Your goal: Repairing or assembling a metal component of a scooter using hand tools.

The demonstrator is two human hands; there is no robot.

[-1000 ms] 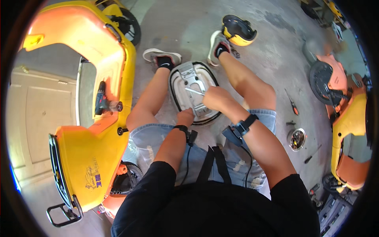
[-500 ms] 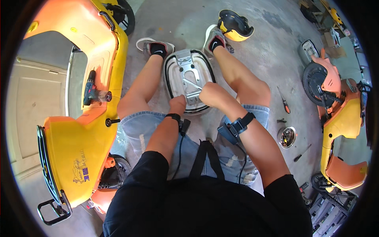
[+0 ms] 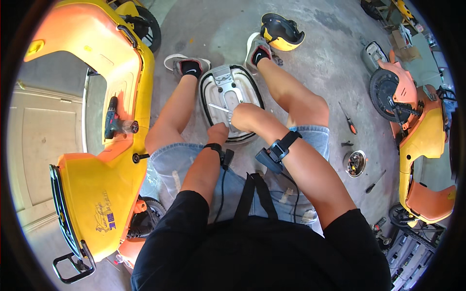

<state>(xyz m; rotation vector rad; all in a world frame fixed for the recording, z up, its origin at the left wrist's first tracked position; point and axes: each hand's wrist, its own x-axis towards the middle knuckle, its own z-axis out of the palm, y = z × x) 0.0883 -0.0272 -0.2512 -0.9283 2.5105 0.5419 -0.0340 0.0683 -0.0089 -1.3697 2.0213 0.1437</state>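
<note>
Upside down between my legs lies a scooter seat (image 3: 207, 104), its pale underside up with a black seal round the rim. A silver metal bracket (image 3: 224, 75) runs down its middle. My right hand (image 3: 244, 118) is closed round a slim silver wrench (image 3: 219, 107), whose free end points left across the bracket. Close by, at the seat's near left part, my left hand (image 3: 218, 132) is curled shut. Its fingertips, and whatever they grip, are hidden from above. The near end of the bracket is mostly covered by my hands.
At left stands a yellow and orange scooter (image 3: 92, 203) with a cordless drill (image 3: 113, 121) on it. A yellow-black helmet (image 3: 282, 33) lies ahead. To the right are a screwdriver (image 3: 349, 121), a bowl of small parts (image 3: 356, 164), another screwdriver (image 3: 374, 182) and a second scooter (image 3: 424, 140).
My right hand has moved left with the wrench, which has swung to lie flatter across the bracket. My left hand stays at about the same spot on the seat. The whole view has shifted slightly.
</note>
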